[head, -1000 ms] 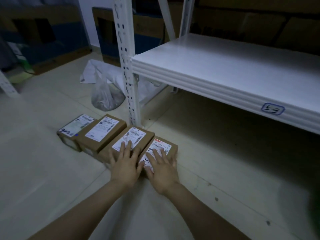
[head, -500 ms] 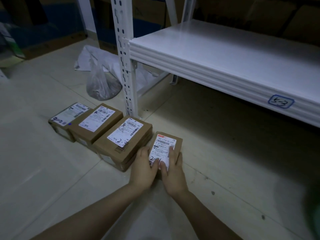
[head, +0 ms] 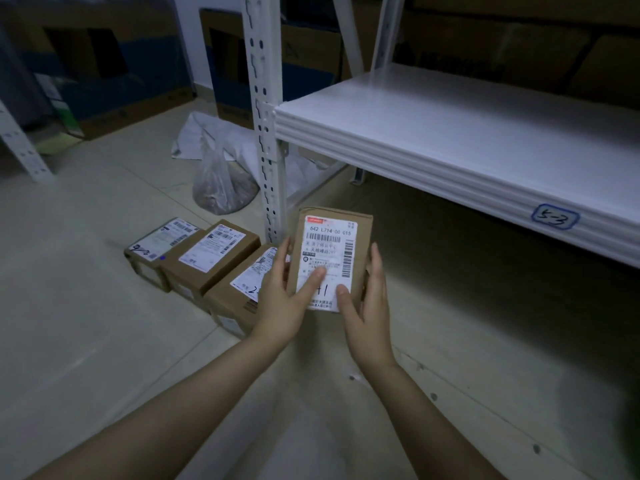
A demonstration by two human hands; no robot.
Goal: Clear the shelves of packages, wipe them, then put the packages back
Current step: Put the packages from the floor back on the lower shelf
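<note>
Item: small package point(head: 332, 258), brown carton with a white shipping label facing up, handwriting at the label's lower end. Location: held off the floor point(head: 104, 341), in front of and below the front edge of the white shelf point(head: 450, 133), near its front left corner and just right of the perforated upright post point(head: 263, 116). Hands: left hand point(head: 284, 306) grips the carton's left side with the thumb laid across the label; right hand point(head: 367, 306) grips the right side, thumb on the label's lower part; both hold the one carton between them. Other stock: three packages in a row on the floor left of the post, far one point(head: 159, 244), middle one point(head: 211, 254) and near one point(head: 239, 292), side by side and touching. Shelf: top surface bare, tag reading "5-3" point(head: 554, 218) on its front edge. Also present: a knotted plastic bag point(head: 221, 188) behind the row. Step, as judged: returning packages to the shelf, this one apparently the first of four; whether the wipe is done cannot be told. Next move calls for raising the carton above the shelf's front lip, clear of the post, and setting it flat, label up, near the front left corner.
</note>
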